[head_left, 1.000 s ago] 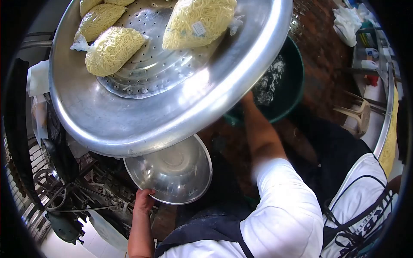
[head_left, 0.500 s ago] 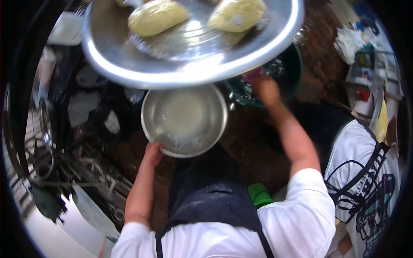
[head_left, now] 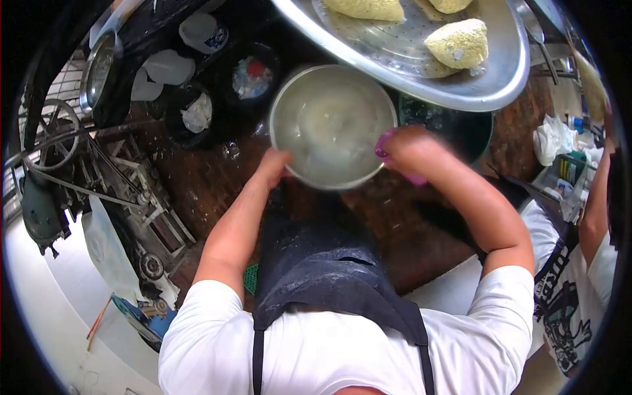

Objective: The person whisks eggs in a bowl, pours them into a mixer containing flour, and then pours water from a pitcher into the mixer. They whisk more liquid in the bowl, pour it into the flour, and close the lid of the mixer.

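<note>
A round metal bowl [head_left: 332, 161] is held in front of my dark apron, its inside facing me and wet-looking. My left hand [head_left: 275, 163] is closed on its lower left rim. At the right rim, my right hand [head_left: 411, 148] is closed around a pink cloth-like piece [head_left: 416, 178] that touches the bowl's edge. The fingers of that hand are partly hidden and slightly blurred. Behind my right hand stands a dark green tub [head_left: 471, 135] with liquid in it.
A large metal basin [head_left: 500, 95] with yellowish dough-like lumps [head_left: 459, 44] overhangs the far side. Black buckets [head_left: 187, 135] stand at left, near metal machinery [head_left: 148, 217]. Another person in a white shirt [head_left: 566, 296] is close on my right.
My right hand has come out of the green tub to the bowl's right rim with the pink piece. My left hand still holds the bowl. The view has shifted.
</note>
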The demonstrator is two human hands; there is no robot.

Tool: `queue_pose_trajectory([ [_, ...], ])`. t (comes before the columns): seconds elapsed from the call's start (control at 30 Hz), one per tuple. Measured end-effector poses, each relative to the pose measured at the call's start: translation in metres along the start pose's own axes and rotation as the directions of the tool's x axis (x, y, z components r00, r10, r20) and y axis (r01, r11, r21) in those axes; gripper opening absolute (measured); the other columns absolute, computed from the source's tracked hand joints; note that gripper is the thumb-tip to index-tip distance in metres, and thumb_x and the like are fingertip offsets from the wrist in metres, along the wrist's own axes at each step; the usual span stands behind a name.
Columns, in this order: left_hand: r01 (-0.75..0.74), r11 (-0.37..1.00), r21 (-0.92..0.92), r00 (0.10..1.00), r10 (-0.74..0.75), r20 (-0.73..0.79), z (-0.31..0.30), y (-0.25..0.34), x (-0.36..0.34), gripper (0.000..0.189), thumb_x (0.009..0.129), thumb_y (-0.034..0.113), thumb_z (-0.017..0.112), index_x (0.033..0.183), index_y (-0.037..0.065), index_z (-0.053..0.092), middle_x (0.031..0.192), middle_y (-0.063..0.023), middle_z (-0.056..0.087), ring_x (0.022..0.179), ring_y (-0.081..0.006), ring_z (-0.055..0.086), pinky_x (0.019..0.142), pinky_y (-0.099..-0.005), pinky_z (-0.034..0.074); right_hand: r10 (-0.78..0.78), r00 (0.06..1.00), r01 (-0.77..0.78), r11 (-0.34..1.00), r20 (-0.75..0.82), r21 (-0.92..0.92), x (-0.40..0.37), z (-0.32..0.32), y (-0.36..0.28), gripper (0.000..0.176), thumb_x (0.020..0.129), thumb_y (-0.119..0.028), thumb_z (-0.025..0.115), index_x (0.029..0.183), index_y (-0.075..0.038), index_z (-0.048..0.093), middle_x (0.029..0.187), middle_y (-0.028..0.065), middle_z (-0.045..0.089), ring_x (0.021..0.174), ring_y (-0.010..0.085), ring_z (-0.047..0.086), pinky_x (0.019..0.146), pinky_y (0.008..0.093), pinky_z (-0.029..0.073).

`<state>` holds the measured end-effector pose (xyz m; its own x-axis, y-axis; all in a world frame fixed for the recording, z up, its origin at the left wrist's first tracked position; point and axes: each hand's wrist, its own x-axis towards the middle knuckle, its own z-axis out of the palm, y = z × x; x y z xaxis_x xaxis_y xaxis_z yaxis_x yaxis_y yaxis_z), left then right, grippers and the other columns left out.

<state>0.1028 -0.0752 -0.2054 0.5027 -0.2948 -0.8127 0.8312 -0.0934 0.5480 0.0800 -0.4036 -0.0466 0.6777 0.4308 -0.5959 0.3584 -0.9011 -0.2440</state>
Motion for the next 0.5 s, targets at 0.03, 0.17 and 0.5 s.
queue_pose_trajectory([
  [0.03,-0.003,1.000,-0.011,1.000,0.003,-0.007,-0.005,-0.004,0.001,0.046,0.069,0.002,0.052,0.115,0.001,0.050,0.099,-0.0113,0.059,0.085,-0.0265,0.062,0.068,-0.0436,0.057,-0.010,1.000,0.010,1.000,0.003,-0.008,0.007,0.002,-0.005,0.023,0.074,-0.028,0.067,0.081,-0.006,0.070,0.083,0.0142,0.068,0.080,0.0315,0.066,0.074,0.0409,0.052],
  [0.17,-0.004,1.000,0.007,1.000,0.004,-0.018,-0.014,-0.015,0.006,0.045,0.069,0.002,0.051,0.114,0.001,0.051,0.097,-0.0109,0.060,0.083,-0.0263,0.063,0.067,-0.0441,0.057,0.040,0.979,-0.025,0.997,0.202,-0.076,0.033,-0.005,-0.029,0.036,0.073,-0.039,0.068,0.083,-0.005,0.071,0.082,0.0152,0.068,0.080,0.0315,0.066,0.075,0.0403,0.051],
  [0.5,-0.008,1.000,0.007,1.000,0.008,0.023,-0.018,-0.009,-0.033,0.047,0.068,0.002,0.051,0.115,0.000,0.052,0.096,-0.0115,0.062,0.081,-0.0258,0.064,0.063,-0.0393,0.058,0.234,0.935,-0.256,0.965,0.265,0.051,0.002,-0.038,-0.032,0.050,0.069,-0.049,0.066,0.083,-0.002,0.070,0.087,0.0186,0.067,0.083,0.0339,0.065,0.076,0.0398,0.052],
])
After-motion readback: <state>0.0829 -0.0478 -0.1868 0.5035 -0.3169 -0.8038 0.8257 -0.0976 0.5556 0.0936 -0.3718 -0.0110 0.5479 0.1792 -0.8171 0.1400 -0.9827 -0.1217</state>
